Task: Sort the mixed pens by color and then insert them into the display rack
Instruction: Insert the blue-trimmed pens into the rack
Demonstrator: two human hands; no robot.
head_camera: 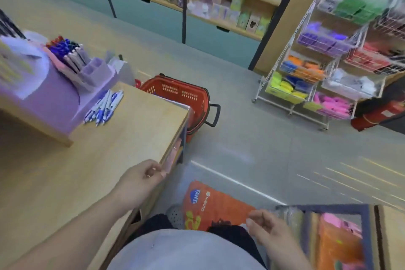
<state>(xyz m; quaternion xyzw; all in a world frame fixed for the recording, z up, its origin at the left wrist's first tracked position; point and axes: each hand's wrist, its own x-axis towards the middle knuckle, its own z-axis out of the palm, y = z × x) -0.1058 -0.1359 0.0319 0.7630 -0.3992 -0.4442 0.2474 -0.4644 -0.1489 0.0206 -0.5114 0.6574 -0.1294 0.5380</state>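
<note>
Pens (104, 107) flat on table (135, 133), axes near-left to far-right.

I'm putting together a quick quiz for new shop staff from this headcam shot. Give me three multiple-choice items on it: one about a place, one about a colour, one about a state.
1. Where do the loose pens lie?
A. on the floor
B. on the counter beside the display rack
C. on a wall shelf

2. What colour is the shopping basket behind the counter?
A. red
B. green
C. white

3. What state is the display rack in?
A. empty
B. lying on its side
C. already holding some pens

Answers:
1 B: the white-and-blue pens lie in a heap on the wooden top, at the lilac rack's base.
2 A: its slotted walls are plainly red, with a black handle.
3 C: the racked pens, blue and red at their tips, lean in its upper slots.
</note>
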